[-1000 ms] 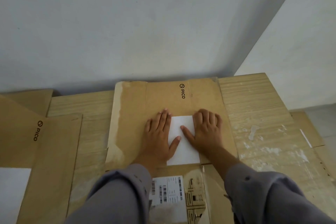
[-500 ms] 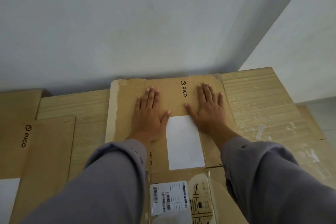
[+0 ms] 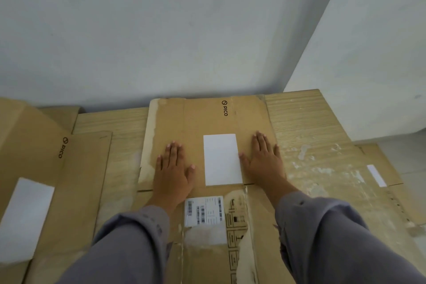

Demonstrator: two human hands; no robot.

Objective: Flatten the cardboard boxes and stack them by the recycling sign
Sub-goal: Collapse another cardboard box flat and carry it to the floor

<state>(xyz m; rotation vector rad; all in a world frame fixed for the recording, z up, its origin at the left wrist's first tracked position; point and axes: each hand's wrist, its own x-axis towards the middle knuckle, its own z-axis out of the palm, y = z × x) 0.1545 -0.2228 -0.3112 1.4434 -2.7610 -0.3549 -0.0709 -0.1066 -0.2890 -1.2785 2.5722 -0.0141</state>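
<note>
Pale grey walls (image 3: 161, 30) meet in a corner just behind a light wood-grain surface (image 3: 299, 122), and on that surface lies the flattened box (image 3: 202, 120), its far edge pushed up against the wall.

Both hands are spread flat, fingers wide, holding nothing. The left hand (image 3: 173, 170) presses the panel to the left of a blank white label (image 3: 221, 159); the right hand (image 3: 265, 161) presses to the label's right, its outer fingers near the cardboard's right edge. Set either side like this, they likely serve to squash the layers down evenly so the creases stay shut and the sheet does not spring back up — a judgement, not something shown.

A printed shipping label (image 3: 205, 211) with barcodes sits nearer the body, between the grey sleeves (image 3: 129, 249), on a lower panel where torn tape shows.

To the left lies a second flattened box (image 3: 76, 180) bearing the same printed logo and its own white label, cut off by the frame edge. More cardboard (image 3: 380, 168) shows at the right, lower down, partly out of view.

No recycling sign is visible anywhere, so whether this spot is the stacking place cannot be told. The sleeves hide the near part of the box — its full extent is unclear.
</note>
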